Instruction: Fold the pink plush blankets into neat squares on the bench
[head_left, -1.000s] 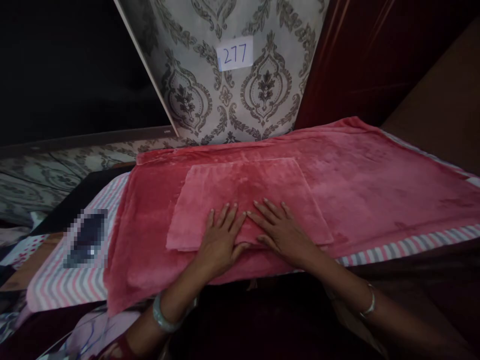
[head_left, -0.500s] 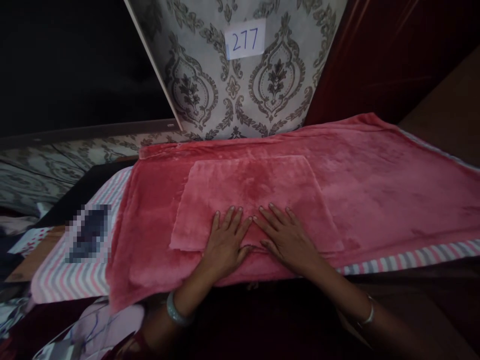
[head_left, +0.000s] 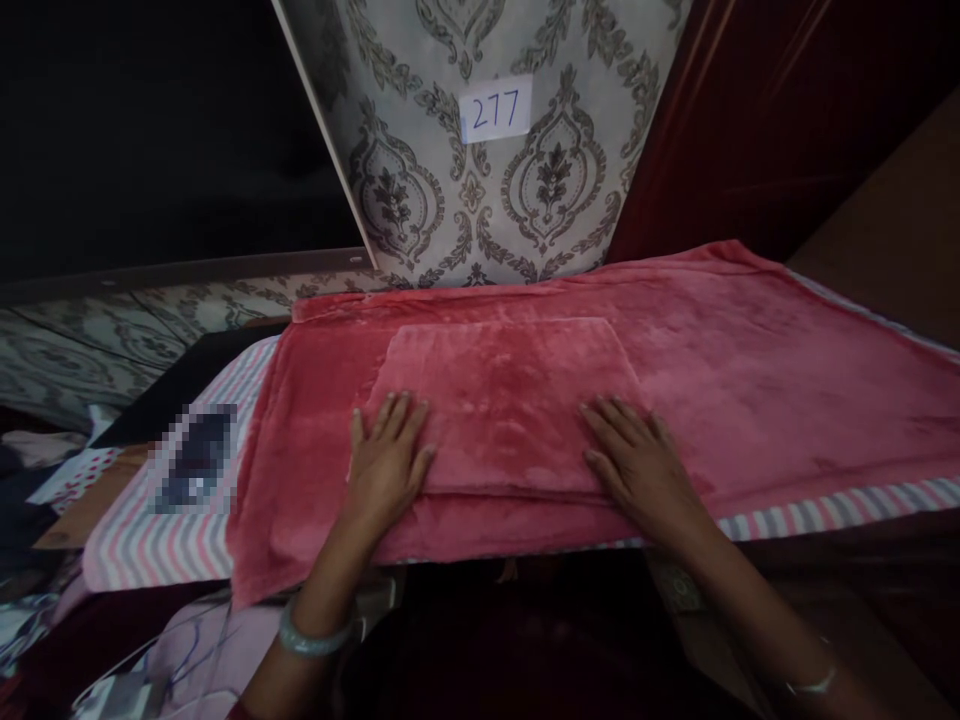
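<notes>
Both arms reach forward. The left hand (head_left: 388, 462) and right hand (head_left: 641, 462) lie flat, palms down, fingers spread a little, well apart.

We count two hands, the left hand (head_left: 388, 462) and the right hand (head_left: 639, 463), one folded pink cloth (head_left: 504, 400), one red blanket (head_left: 750, 370), one striped sheet (head_left: 142, 545), two bangles and one numbered label (head_left: 496, 108).

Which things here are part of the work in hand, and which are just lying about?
In hand: left hand and right hand, both flat on the folded pink cloth; red blanket beneath it.

Lying about: striped sheet, paper label "277", patterned board.
</notes>
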